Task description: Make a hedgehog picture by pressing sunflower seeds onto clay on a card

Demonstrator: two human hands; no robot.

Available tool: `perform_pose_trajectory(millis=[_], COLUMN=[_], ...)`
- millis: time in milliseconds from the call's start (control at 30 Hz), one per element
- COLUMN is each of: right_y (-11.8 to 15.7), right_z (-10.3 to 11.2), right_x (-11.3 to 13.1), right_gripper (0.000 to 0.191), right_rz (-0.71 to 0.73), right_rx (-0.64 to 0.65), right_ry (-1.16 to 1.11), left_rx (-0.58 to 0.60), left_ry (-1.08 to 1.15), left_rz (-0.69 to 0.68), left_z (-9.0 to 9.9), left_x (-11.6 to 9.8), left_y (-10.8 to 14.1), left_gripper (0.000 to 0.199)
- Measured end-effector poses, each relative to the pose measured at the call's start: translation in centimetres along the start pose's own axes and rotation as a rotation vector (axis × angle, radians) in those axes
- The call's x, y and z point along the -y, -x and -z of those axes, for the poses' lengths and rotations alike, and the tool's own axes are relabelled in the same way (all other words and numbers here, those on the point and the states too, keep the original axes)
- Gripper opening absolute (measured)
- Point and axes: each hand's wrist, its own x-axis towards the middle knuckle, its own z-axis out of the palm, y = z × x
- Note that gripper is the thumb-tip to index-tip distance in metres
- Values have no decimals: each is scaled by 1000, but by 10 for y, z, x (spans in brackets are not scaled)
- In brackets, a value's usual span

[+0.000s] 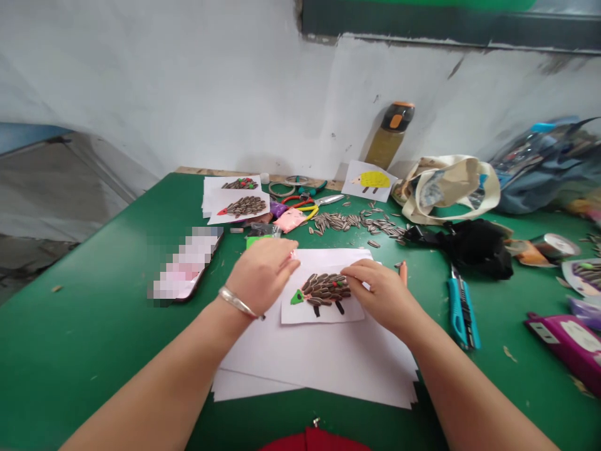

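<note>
A small white card (pixel 323 317) lies on a stack of white paper (pixel 310 363). On it is a hedgehog picture (pixel 326 289) with striped sunflower seeds for its back, a green head, dark legs and small red and green dots. My left hand (pixel 263 272), wearing a silver bracelet (pixel 237 300), hovers by the card's upper left. Its fingers close around a small pink-red lump (pixel 293 254). At the hedgehog's right end, my right hand (pixel 378 288) has its thumb and fingertips close together. Whatever is between them is hidden.
Loose sunflower seeds (pixel 335 222), scissors (pixel 328 200), a pink clay packet (pixel 288 219) and finished cards (pixel 239 210) lie beyond the paper. To the left is a phone (pixel 200 263). On the right are a blue utility knife (pixel 462 313), a black bag (pixel 483 247) and a cloth bag (pixel 446 188).
</note>
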Motion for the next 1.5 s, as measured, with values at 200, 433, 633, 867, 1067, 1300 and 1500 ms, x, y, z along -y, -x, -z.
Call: perform_pose_trajectory(millis=[200, 433, 633, 867, 1067, 1300, 1500], right_y=[-1, 0, 1, 1, -1, -2, 1], right_z=[2, 0, -3, -5, -10, -13, -8], right_x=[4, 6, 15, 24, 27, 24, 31], right_gripper=[29, 26, 20, 11, 17, 16, 9], right_rz=[45, 66, 38, -143, -333, -342, -299], right_rx=[15, -49, -169, -110, 29, 50, -29], right_ry=[6, -61, -258, -512, -981, -993, -931], left_rx=[264, 230, -16, -41, -81, -46, -29], left_ry=[-157, -139, 166, 284, 250, 237, 248], left_rz=[223, 283, -13, -131, -189, -213, -146], left_z=[-6, -9, -16, -18, -18, -19, -20], left_x=[30, 14, -6, -22, -24, -28, -25], left_y=[-7, -8, 2, 3, 2, 2, 3], left_gripper=[43, 24, 31, 27, 26, 23, 23])
